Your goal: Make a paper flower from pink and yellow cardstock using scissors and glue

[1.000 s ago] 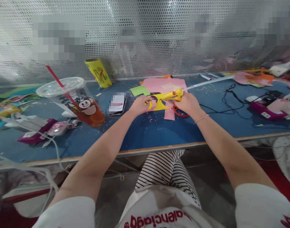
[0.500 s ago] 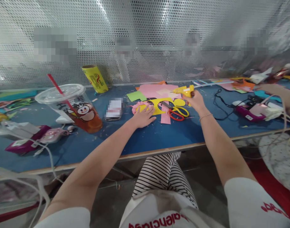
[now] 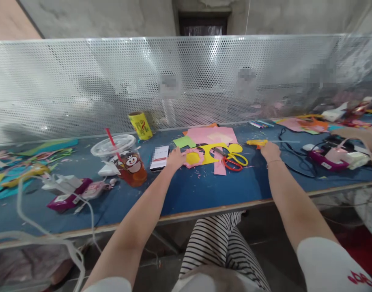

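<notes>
My right hand [image 3: 270,152] grips a yellow hot glue gun [image 3: 258,143], its nozzle pointing left and a long clear glue stick [image 3: 287,141] sticking out behind. My left hand [image 3: 175,159] rests with fingers apart between the phone [image 3: 159,157] and a pink paper flower with a yellow centre [image 3: 192,158]; whether it touches the flower's edge I cannot tell. Right of the flower lies a yellow paper sheet with round holes [image 3: 208,153]. Scissors with red and yellow handles [image 3: 234,160] lie across it and a pink paper strip [image 3: 220,167].
A lidded drink cup [image 3: 132,166] with a red straw stands left, a yellow tube [image 3: 140,126] behind it. Purple power strips with cords [image 3: 67,198] lie at both sides. Pink sheets [image 3: 201,134] lie at the back. Another person's arm [image 3: 356,136] reaches in at far right.
My left hand has come off the flower, moving left toward the phone. My right hand has lowered the glue gun to the tabletop, farther right. The view has tilted up.
</notes>
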A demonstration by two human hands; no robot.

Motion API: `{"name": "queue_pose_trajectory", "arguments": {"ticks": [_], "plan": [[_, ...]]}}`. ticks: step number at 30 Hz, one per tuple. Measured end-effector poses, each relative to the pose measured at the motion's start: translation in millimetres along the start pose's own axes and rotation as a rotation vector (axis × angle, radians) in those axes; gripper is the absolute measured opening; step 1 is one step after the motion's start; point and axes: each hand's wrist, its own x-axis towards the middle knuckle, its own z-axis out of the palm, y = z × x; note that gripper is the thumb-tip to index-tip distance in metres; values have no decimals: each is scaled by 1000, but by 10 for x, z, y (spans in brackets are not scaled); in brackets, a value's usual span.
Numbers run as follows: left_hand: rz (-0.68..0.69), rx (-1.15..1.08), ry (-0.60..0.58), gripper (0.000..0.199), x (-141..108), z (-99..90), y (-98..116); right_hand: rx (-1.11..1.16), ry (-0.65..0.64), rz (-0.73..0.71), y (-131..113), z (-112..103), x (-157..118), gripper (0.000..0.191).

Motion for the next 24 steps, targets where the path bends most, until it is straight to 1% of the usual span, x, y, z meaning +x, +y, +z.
{"name": "queue_pose_trajectory", "arguments": {"ticks": [1, 3, 5, 7, 9, 12, 13, 15, 17, 20, 22, 24], "plan": [[-44, 17, -32, 46, 20, 9, -32, -2, 36, -19, -32, -7, -22, 10], [-67, 52, -54, 49, 39, 40, -61, 5, 89, -94, -169, -7, -68, 18], [-51, 73, -44, 58, 42, 75, -56, 36, 70, -225, -409, 22, -141, 23], [-51, 58, -31, 62, 41, 104, -43, 78, 13, -369, -728, 76, -261, 22], [-43, 11, -5, 60, 38, 119, -40, 142, -107, -573, -1066, 135, -423, 22], [-23, -110, 72, 60, 35, 110, -55, 181, -245, -766, -1479, 203, -652, 20], [-20, -169, 101, 61, 35, 100, -59, 206, -278, -788, -1576, 225, -703, 20], [-12, -334, 146, 62, 36, 72, -54, 299, -347, -744, -1714, 274, -758, 23], [-6, -555, 159, 61, 36, 42, -27, 450, -428, -607, -1790, 328, -768, 33], [-8, -869, 122, 57, 26, 6, 45, 750, -557, -341, -1818, 381, -761, 47], [-2, -1003, 83, 54, 11, -7, 97, 940, -680, -215, -1797, 375, -773, 47], [18, -1103, 53, 52, -10, -11, 141, 1073, -783, -144, -1762, 341, -801, 42]]}}
